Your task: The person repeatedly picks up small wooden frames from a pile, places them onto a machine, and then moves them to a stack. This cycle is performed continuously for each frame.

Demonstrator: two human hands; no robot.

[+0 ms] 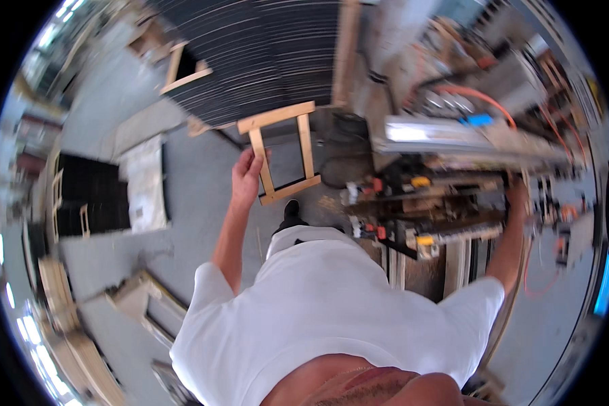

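Note:
A small rectangular frame of pale wood (306, 145) hangs in front of me, a little left of centre. My left hand (247, 174) is closed around its left side piece. The frame's top bar sticks out past the side pieces, and the floor shows through its middle. Far out to my right, my right hand (517, 193) reaches to the end of a cluttered metal-and-wood workbench (446, 210). Its fingers are hidden or blurred there, so I cannot make out whether it holds anything.
Tall stacks of dark slats (264, 54) stand ahead. A pale wooden frame (183, 71) leans by them. Clamps with red and yellow parts (379, 232) line the bench, with an orange hose (480, 95) behind. At left are a black stack (91, 193) and a frame-like piece (145, 304) on the floor.

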